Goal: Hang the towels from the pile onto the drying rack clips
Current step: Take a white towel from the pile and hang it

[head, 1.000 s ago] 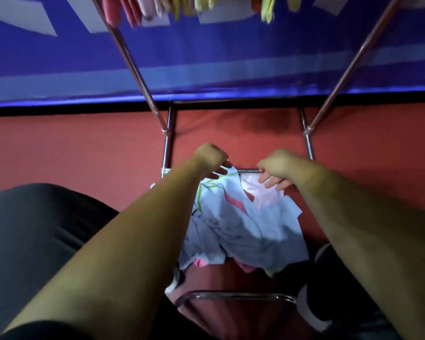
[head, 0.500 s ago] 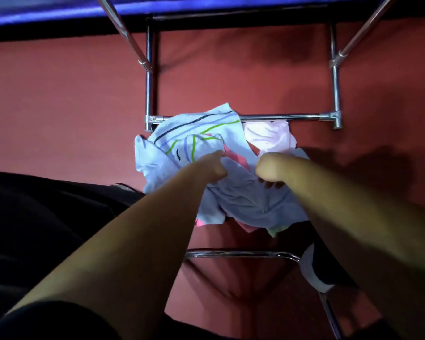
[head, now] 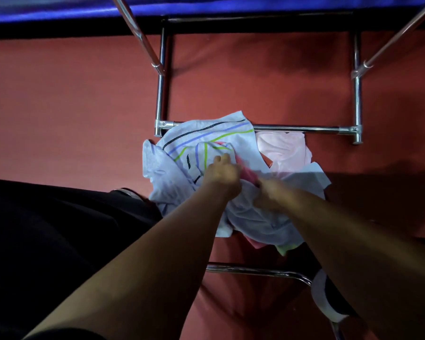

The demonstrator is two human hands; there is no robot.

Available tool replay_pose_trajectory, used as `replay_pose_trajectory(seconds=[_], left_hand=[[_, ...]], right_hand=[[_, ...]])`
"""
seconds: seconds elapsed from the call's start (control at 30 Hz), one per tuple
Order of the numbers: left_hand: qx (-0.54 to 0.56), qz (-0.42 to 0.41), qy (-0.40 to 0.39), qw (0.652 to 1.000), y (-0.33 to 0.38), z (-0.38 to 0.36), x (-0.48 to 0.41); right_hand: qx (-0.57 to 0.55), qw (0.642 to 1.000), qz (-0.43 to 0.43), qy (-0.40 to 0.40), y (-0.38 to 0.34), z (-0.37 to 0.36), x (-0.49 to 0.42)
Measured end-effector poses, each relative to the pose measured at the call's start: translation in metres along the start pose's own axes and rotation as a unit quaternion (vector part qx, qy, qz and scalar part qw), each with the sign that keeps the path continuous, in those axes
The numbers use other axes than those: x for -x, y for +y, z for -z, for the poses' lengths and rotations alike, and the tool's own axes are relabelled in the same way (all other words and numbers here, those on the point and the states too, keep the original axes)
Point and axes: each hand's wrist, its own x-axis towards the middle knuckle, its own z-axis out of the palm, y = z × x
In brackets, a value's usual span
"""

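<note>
A heap of towels (head: 255,217) lies on the red floor inside the drying rack's base. On top at the left is a white towel with black, blue and green stripes (head: 206,136). A pale pink towel (head: 282,146) lies against the far base bar (head: 297,129). My left hand (head: 221,173) grips a fold of the striped towel, beside a darker pink strip (head: 249,174). My right hand (head: 268,195), blurred by motion, is curled into the plain white cloth just to the right, its fingertips buried. No clips are in view.
Two slanted chrome poles (head: 138,33) (head: 402,33) rise from the rack's side rails. A near base bar (head: 250,271) crosses below the pile. My dark trouser leg (head: 47,229) fills the left, and a white-and-black shoe (head: 326,300) sits at lower right.
The view has tipped down, so the hung towels above are out of frame. Both hands came back from the pile's far edge into its middle and closed on cloth.
</note>
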Motion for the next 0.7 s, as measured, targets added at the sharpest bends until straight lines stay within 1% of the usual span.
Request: replay_pose_trajectory(seconds=[0.07, 0.13, 0.2, 0.23, 0.3, 0.37, 0.4, 0.43, 0.5, 0.6, 0.7], left_hand=[[0.02, -0.024, 0.04, 0.999, 0.0, 0.009, -0.002], [0.057, -0.04, 0.05, 0.996, 0.002, 0.021, -0.004], [0.075, -0.035, 0.061, 0.995, 0.002, 0.037, -0.002], [0.075, -0.027, 0.066, 0.995, 0.001, 0.043, 0.001], [0.065, -0.018, 0.073, 0.995, -0.002, 0.056, 0.007], [0.058, -0.013, 0.073, 0.996, -0.004, 0.07, 0.015], [0.061, -0.013, 0.07, 0.996, -0.003, 0.077, 0.02], [0.068, -0.013, 0.074, 0.995, 0.0, 0.085, 0.026], [0.081, -0.008, 0.107, 0.991, 0.007, 0.101, 0.036], [0.092, -0.003, 0.14, 0.986, 0.016, 0.123, 0.053], [0.069, 0.006, 0.128, 0.989, 0.02, 0.146, 0.068]], right_hand=[[-0.002, 0.999, 0.014, 0.036, -0.005, 0.002, -0.003], [-0.029, 0.998, 0.029, 0.049, -0.012, 0.007, 0.002], [-0.046, 0.994, 0.074, 0.069, -0.018, 0.021, 0.014], [-0.065, 0.991, 0.075, 0.094, -0.02, 0.029, 0.022], [-0.099, 0.982, 0.051, 0.153, -0.02, 0.047, 0.035], [-0.119, 0.965, 0.046, 0.23, -0.021, 0.065, 0.041], [-0.128, 0.958, 0.05, 0.254, -0.024, 0.073, 0.047], [-0.134, 0.951, 0.054, 0.273, -0.026, 0.08, 0.055], [-0.151, 0.938, 0.057, 0.306, -0.03, 0.094, 0.073], [-0.186, 0.907, 0.076, 0.371, -0.037, 0.113, 0.105], [-0.205, 0.884, 0.097, 0.409, -0.04, 0.128, 0.136]])
